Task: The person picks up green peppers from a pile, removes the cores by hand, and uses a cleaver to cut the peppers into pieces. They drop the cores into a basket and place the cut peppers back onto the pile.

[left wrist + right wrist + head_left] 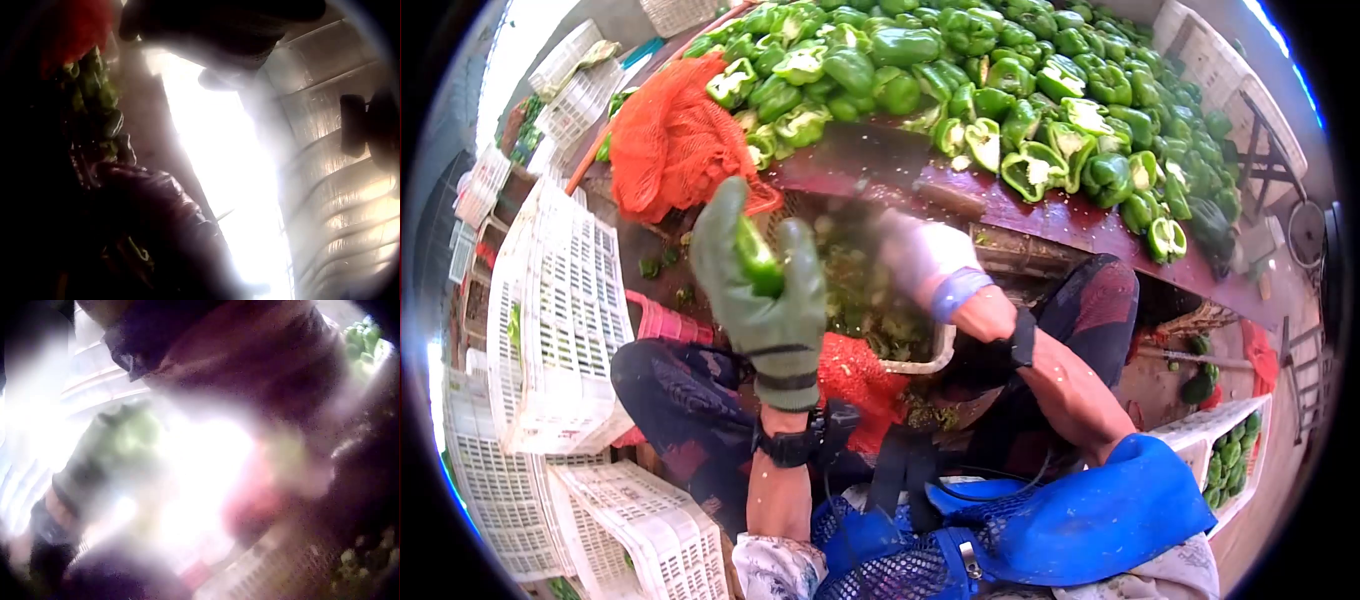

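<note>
In the head view my left hand, in a grey-green glove, grips a green pepper piece between thumb and fingers. To its right, above a crate of green scraps, my right hand in a whitish glove is motion-blurred; its fingers and anything in them cannot be made out. Cut and whole green peppers are heaped on the dark red tabletop beyond. The left wrist view is dark and glaring. The green-gloved left hand appears blurred in the right wrist view.
An orange-red mesh bag hangs over the table's left corner. White plastic crates are stacked at the left, and another crate with green produce stands at the lower right. Red mesh lies between the person's legs.
</note>
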Available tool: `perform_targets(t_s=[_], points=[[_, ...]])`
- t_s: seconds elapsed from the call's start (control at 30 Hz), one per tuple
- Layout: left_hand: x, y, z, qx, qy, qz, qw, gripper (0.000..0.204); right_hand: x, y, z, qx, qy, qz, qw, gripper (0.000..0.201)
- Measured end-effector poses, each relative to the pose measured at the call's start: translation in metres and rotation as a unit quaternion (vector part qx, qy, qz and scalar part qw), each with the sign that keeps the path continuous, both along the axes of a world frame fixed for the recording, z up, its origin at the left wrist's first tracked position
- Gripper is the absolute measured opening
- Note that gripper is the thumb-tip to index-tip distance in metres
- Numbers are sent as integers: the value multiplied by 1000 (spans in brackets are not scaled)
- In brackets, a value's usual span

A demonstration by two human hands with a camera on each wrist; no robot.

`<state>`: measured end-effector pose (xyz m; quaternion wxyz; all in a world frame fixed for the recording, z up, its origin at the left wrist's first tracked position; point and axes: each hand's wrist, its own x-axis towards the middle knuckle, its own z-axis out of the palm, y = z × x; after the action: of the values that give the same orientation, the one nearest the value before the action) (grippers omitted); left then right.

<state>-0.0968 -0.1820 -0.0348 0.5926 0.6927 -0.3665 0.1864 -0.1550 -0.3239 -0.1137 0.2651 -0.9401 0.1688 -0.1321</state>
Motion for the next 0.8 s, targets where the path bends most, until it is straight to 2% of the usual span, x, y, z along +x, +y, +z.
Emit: perform_targets(t_s=[0.03,0.07,0.1,0.13,0.17,0.2,0.27,0.3,0.33,0.37,0.4,0.47,0.5,0.53,0.6,0.67,0.7,0.73,0.8], points=[[-14,-2,11,-42,74,-46,995,42,2,1,-1,-11,-23,7,1000,27],[-9,-4,-8,52,-27,-35,998,42,-3,23,12,-68,-91,48,992,26],[-12,-8,-40,101,109,-123,981,40,-8,30,17,-61,-24,59,996,23],[-6,-6,-59,55,166,-146,974,39,-12,37,22,-56,44,71,995,21],[5,8,-65,-26,356,-235,904,41,-16,28,23,-55,89,100,989,21],[22,27,-69,-100,529,-311,783,44,-20,20,23,-53,136,127,981,22],[49,55,-54,-52,477,-181,859,51,-26,-3,42,-56,137,69,987,22],[54,81,-32,-44,427,-179,885,50,-22,-26,17,-117,39,70,990,20],[75,107,-21,-96,395,-146,902,46,-25,-34,42,-63,65,-22,996,21],[90,135,-11,-28,207,36,977,44,-26,-47,43,-73,72,-56,993,21],[127,182,16,-25,139,105,984,43,-28,-59,44,-85,79,-90,989,21],[201,277,69,-12,15,270,963,40,-36,-72,46,-129,122,-99,979,19],[174,257,111,187,-281,341,877,36,-40,-79,48,-151,143,-103,973,18],[182,263,121,210,-296,356,861,38,-44,-88,50,-160,147,-154,964,16],[222,305,134,256,-323,388,824,40,-55,-110,56,-178,153,-252,939,20],[261,350,143,302,-352,422,779,43,-71,-138,48,-211,93,-259,938,22],[264,350,147,323,-366,440,754,45,-72,-145,44,-186,82,-277,939,19],[268,349,139,324,-351,456,751,44,-75,-149,33,-205,48,-270,940,21],[250,302,103,329,-312,491,744,44,-76,-158,13,-246,-16,-249,937,24]])
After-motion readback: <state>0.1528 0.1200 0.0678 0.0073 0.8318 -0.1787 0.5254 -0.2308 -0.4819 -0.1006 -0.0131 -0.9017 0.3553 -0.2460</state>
